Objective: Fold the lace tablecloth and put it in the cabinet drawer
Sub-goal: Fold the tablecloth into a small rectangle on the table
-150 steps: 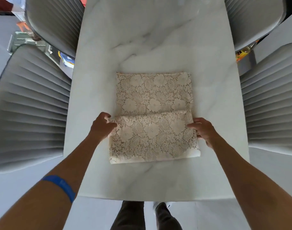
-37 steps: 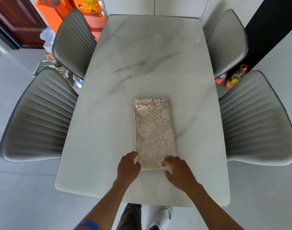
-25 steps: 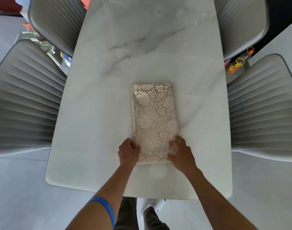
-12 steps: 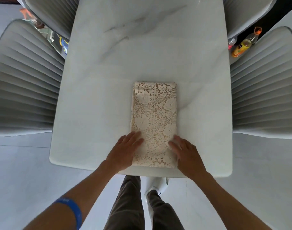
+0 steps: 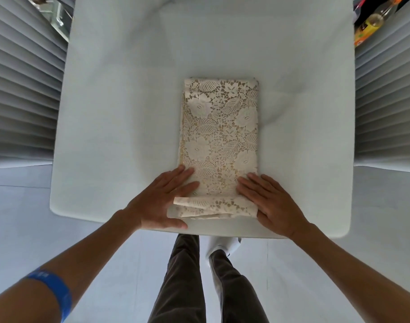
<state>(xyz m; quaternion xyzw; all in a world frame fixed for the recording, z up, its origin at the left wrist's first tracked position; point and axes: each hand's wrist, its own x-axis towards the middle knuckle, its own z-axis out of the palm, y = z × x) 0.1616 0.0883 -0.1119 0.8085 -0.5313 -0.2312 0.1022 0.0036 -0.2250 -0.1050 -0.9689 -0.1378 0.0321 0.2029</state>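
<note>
We see a white marble-look rectangular table (image 5: 129, 113) filling most of the head view, with grey ribbed upholstered chairs (image 5: 20, 89) on both sides, each just beside a long edge. On the table, right of centre and close to the near edge, lies the cream floral lace tablecloth (image 5: 220, 136), folded into a long narrow rectangle running away from us. Its near end is lifted and curled over into a small roll of layers just short of the table's near edge. Our left hand (image 5: 159, 201) lies flat, fingers spread wide, palm on the left near corner of the cloth, thumb under the rolled end; no closed grasp. Our right hand (image 5: 271, 203) also lies flat and spread, fingers on the right near corner, its side against the roll; nothing pinched that we can tell. Dark trousers (image 5: 183, 276) and a white shoe (image 5: 222, 243) show below the table edge. Blue wristband (image 5: 52, 290) on the left forearm. Yellow-labelled clear plastic bottle (image 5: 369, 24) top right, between the chairs.
</note>
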